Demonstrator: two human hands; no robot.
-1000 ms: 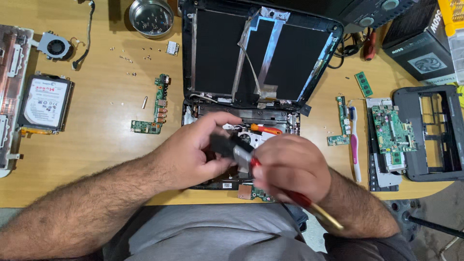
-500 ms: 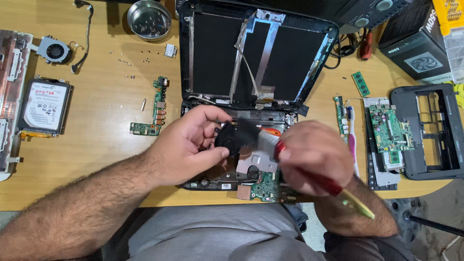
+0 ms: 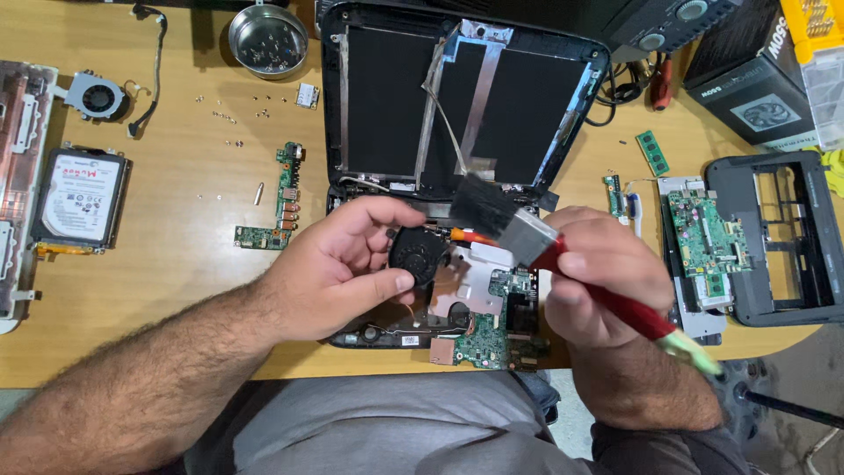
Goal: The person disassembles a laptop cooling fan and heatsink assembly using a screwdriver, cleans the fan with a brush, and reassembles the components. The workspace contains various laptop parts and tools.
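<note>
The fan [image 3: 420,255], black and round, sits in the stripped laptop [image 3: 457,176] at the near middle of the desk [image 3: 176,264], beside a silver heat plate [image 3: 475,277] and a green board [image 3: 483,339] that juts over the desk's near edge. The left hand [image 3: 338,268] is curled about the fan's left side, thumb pressed at its near rim and fingers arched over its far rim. The right hand [image 3: 602,281] is closed in a fist on the red handle of a brush [image 3: 527,233]; its black bristles point left and far, just over the laptop's hinge, slightly above and right of the fan.

The laptop's lid lies open and bare, with silver strips and a flat cable across it. Left of it lie a narrow green port board [image 3: 283,198], scattered screws, a hard drive [image 3: 79,198] and a small loose fan [image 3: 95,95]. A metal bowl [image 3: 266,40] of screws stands at the far edge. To the right lie a second board [image 3: 703,237] on a grey tray, a black frame [image 3: 782,237] and a memory stick [image 3: 652,151].
</note>
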